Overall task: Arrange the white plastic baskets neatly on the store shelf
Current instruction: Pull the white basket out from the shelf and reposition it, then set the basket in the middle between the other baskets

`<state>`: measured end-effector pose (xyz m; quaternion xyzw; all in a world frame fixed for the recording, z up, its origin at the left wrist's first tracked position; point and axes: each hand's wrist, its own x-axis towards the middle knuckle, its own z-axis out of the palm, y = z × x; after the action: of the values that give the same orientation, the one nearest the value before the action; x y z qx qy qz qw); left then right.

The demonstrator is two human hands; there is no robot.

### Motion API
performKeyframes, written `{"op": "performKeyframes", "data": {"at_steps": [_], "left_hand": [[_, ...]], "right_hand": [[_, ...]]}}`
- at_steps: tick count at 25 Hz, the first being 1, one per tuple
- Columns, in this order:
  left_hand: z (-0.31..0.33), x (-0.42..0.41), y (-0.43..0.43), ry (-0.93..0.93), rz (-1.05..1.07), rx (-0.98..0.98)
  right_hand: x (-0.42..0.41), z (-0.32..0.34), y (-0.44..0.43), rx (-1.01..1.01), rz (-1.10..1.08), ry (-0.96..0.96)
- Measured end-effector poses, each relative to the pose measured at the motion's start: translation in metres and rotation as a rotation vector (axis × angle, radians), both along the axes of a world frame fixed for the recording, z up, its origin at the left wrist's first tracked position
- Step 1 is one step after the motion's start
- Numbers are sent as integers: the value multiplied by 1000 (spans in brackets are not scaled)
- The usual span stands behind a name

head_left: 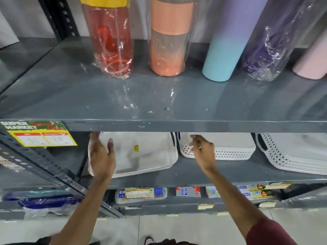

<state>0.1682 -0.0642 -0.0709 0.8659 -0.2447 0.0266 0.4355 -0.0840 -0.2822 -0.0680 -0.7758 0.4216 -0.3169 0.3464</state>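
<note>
The fingers [96, 138] of the left hand [101, 156] are spread flat against the left side of the first white basket [150, 156]. The fingers [194, 141] of the right hand [203, 152] are loosely spread and are seen in front of the second white basket [230, 149]; a touch cannot be told. Three white baskets are set in a row on the middle shelf [194, 172], with the third basket [292, 156] at the right. Tall bottles [111, 41] are stood on the shelf above
</note>
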Motion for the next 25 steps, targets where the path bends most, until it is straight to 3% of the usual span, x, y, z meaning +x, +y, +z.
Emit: {"op": "performKeyframes", "data": {"at_steps": [3, 7, 9, 11, 15, 20, 22, 25], "left_hand": [[13, -46, -63, 51, -263, -22], [29, -117, -152, 145, -564, -60], [29, -147, -186, 209, -643, -16], [26, -165, -210, 245, -595, 50], [15, -184, -238, 434, -442, 301], [4, -192, -242, 623, -182, 236], [-38, -171, -249, 667, -155, 167], [-30, -181, -244, 628, -114, 11]], "right_hand": [[-48, 24, -37, -13, -164, -53], [-103, 17, -102, 20, -403, 110], [-129, 6, -126, 31, -397, 221], [-146, -4, -144, 5, -356, 360], [-164, -26, -176, 238, -319, 449], [-177, -25, -181, 692, -199, 163], [-178, -29, -179, 597, -204, 219], [-178, -26, -176, 489, -253, 53]]}}
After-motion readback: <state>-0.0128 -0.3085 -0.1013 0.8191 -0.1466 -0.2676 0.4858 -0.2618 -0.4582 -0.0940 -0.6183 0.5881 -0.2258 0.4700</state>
